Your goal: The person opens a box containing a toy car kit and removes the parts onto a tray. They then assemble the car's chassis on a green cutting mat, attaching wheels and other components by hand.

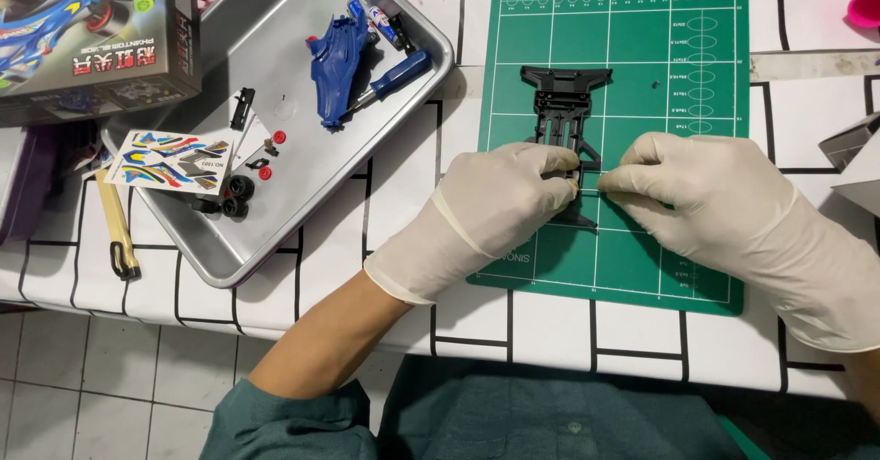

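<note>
1. Chassis [564,112], black plastic, lies flat near the middle of the green mat [642,258], its near end hidden under the fingers.
2. Left hand [486,217], gloved, has thumb and fingers pinched together on the chassis's near left side; right hand [724,213], gloved, pinches in from the right, fingertips almost meeting the left's. Whatever small part sits between them is too hidden to tell.
3. Judged from this, the work goes best with the chassis kept flat on the mat, the left hand steadying it and the right pressing squarely, not at an angle.
4. Metal tray [275,240] lies at the mat's left, skewed: blue body shell [335,66] and blue-handled screwdriver [394,75] toward its far corner, black wheels [236,194] and red bits near its left edge.
5. Sticker sheet [170,159], a white rectangle with multicoloured shapes, overlaps the tray's left rim.
6. Kit box [92,29], dark with a blue racing car pictured, sits at the table's far left corner.
7. Yellow-handled tool [117,226] lies by the table's left edge.
</note>
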